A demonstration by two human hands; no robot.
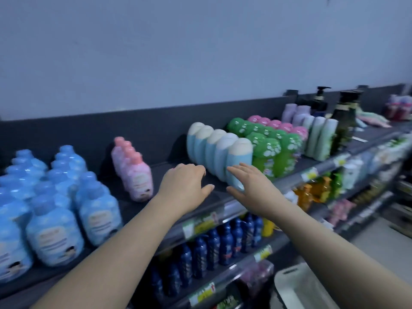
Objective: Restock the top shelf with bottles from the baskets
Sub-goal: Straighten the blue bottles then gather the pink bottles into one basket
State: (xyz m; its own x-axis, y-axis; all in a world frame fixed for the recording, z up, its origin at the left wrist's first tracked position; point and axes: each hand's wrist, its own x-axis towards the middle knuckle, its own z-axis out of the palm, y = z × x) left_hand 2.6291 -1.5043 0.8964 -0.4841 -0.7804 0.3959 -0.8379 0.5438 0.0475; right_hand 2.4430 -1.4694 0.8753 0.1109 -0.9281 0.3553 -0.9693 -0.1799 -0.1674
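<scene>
Top shelf: bottle block stocked at left; single file placed to its right; domed row set further right; pump bottles kept behind, far right. Basket located below, right.

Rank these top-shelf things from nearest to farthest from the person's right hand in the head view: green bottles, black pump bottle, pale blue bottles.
1. Pale blue bottles: just left of the right hand, at its fingertips.
2. Green bottles: the next row to the right.
3. Black pump bottle: far right, at the back.
</scene>
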